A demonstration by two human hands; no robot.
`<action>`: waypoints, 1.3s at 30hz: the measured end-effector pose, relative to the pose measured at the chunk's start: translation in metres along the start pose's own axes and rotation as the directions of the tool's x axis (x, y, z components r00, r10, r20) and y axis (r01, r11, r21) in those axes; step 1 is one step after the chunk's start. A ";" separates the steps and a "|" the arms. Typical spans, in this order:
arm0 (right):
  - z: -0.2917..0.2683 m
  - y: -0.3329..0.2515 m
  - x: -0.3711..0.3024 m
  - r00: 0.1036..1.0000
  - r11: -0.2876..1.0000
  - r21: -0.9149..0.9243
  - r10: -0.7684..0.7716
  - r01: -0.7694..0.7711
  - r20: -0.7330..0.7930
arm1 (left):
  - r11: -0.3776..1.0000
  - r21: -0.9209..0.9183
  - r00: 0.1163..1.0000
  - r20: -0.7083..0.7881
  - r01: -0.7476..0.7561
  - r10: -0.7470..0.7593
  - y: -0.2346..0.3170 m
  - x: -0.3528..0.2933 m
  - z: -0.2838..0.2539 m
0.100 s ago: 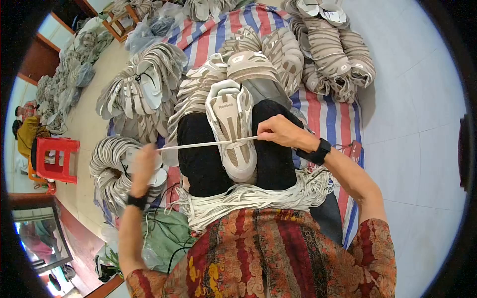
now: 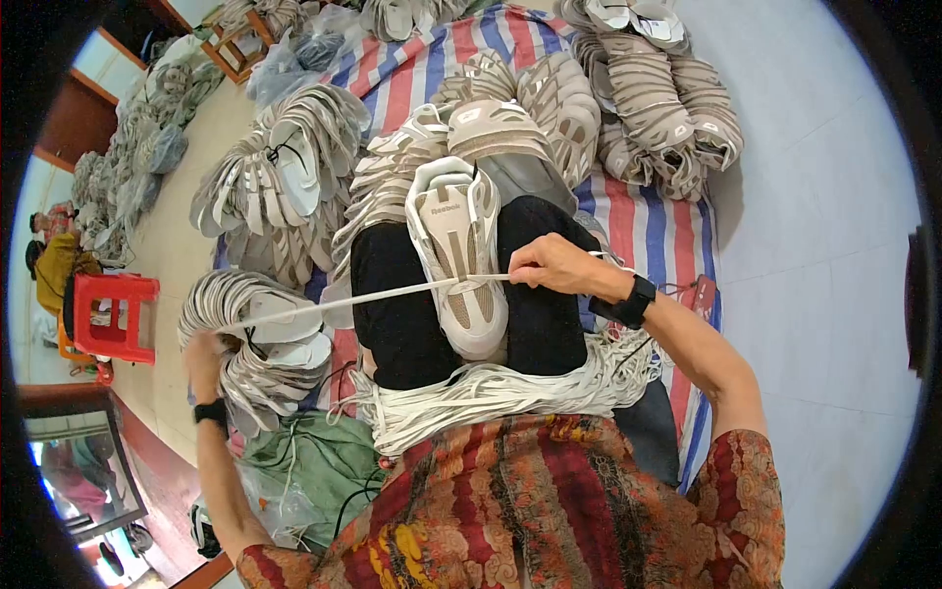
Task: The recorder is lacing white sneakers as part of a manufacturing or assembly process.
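A beige and white sneaker upper [image 2: 444,218] rests between my black-clad knees, toe pointing toward me. Through the lowest part of its lacing area runs a white shoelace [image 2: 378,295], stretched out to both sides. My right hand [image 2: 554,263] pinches the short end just right of the upper. Far out on the left, my left hand [image 2: 204,361] is closed on the long end; its fingers are slightly blurred. A thick bundle of white laces [image 2: 510,391] lies across my lap.
Stacks of similar uppers [image 2: 402,167] stand beyond my knees, with more at the far right [image 2: 653,98]. Fanned bundles of pieces [image 2: 294,162] lie at left. Beneath is a striped sheet [image 2: 628,221]. A red stool [image 2: 116,314] stands farther left, near another person [image 2: 61,270].
My left hand has swung outward to the left and toward me, drawing out a longer stretch of shoelace. My right hand and the upper have stayed nearly still.
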State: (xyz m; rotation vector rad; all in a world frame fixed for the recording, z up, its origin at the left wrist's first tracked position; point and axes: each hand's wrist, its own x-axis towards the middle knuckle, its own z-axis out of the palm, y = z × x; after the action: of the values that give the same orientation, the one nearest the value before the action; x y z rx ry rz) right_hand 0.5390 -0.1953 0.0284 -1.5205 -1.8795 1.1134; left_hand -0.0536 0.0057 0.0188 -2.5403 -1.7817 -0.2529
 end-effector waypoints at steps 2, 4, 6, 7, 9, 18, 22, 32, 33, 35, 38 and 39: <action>0.007 0.000 0.003 1.000 0.998 0.060 -0.016 0.016 -0.006 | 0.925 0.115 0.931 -0.092 0.362 -0.353 -0.051 -0.018 -0.028; 0.004 -0.001 0.006 1.000 1.000 0.024 -0.013 0.012 0.013 | 0.834 0.343 0.894 -0.038 0.431 -0.446 -0.023 -0.013 -0.020; 0.005 -0.012 0.011 0.997 0.999 0.028 0.041 -0.042 0.060 | 0.975 0.170 0.982 -0.143 0.144 -0.121 -0.022 -0.025 0.014; 0.006 -0.013 0.010 0.997 0.999 0.021 0.049 -0.050 0.059 | 0.991 0.133 0.991 -0.130 0.005 0.013 0.005 -0.015 0.027; 0.002 -0.011 0.001 0.973 0.972 0.095 0.207 -0.217 0.104 | 0.986 0.035 0.981 -0.101 -0.162 0.165 0.110 0.013 0.045; -0.027 -0.023 -0.058 0.962 0.949 0.163 0.269 -0.271 0.036 | 0.729 -0.666 0.821 0.321 -0.159 0.473 0.369 0.010 0.013; -0.065 -0.021 -0.115 0.900 0.895 0.132 0.434 -0.425 -0.044 | 0.646 -0.762 0.817 0.338 -0.054 0.467 0.353 0.012 0.024; -0.151 -0.022 -0.289 0.549 0.667 0.268 0.733 -0.695 -0.402 | 0.916 -0.399 0.997 0.080 0.031 0.001 0.132 -0.009 -0.046; -0.158 -0.024 -0.302 0.525 0.651 0.239 0.738 -0.721 -0.424 | 0.907 -0.420 0.999 0.018 0.037 -0.032 0.108 -0.020 -0.053; -0.172 -0.025 -0.324 0.485 0.626 0.214 0.740 -0.750 -0.465 | 0.901 -0.431 0.996 -0.050 0.045 -0.073 0.074 -0.039 -0.070; -0.194 -0.035 -0.375 0.407 0.565 0.224 0.767 -0.794 -0.496 | 0.878 -0.409 0.950 0.280 0.248 -0.138 0.053 -0.054 -0.096; -0.201 -0.036 -0.388 0.383 0.517 0.173 0.784 -0.838 -0.488 | 0.869 -0.403 0.926 0.346 0.288 -0.147 0.051 -0.062 -0.107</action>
State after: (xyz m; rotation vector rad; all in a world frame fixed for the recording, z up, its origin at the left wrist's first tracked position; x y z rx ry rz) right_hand 0.7797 -0.5082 0.2178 -2.6275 -0.7354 0.7805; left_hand -0.0394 -0.0818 0.1187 -2.7956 -2.3876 -0.3248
